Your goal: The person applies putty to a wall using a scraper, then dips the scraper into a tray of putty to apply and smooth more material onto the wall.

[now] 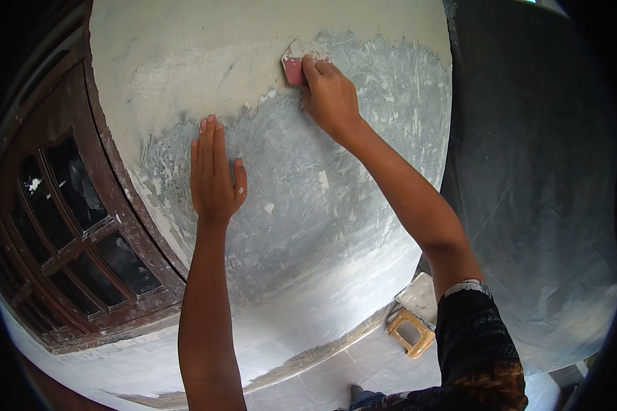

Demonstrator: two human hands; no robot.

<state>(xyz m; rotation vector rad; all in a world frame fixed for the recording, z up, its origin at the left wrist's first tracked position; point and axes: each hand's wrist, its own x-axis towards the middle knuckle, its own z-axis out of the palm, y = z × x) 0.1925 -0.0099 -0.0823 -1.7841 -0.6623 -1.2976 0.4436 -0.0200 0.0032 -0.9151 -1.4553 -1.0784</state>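
Observation:
My right hand (332,99) grips a pinkish-red putty scraper (294,70) at the upper part of the wall (288,178). Pale putty coats the scraper's upper part, and its blade lies at or very near the wall. Lower and to the left, my left hand (216,171) rests flat on the grey surface with fingers stretched upward and thumb apart, holding nothing. Cream-coloured putty (185,75) covers the top of the wall, ending in a ragged edge just above the left fingertips. Small putty specks dot the grey area and my left hand.
A brown wooden window frame with glass panes (82,185) borders the wall on the left. A dark sheet (535,171) hangs on the right. Below, a yellowish stool (411,332) stands on the tiled floor (329,373) beside a pale flat board (418,298).

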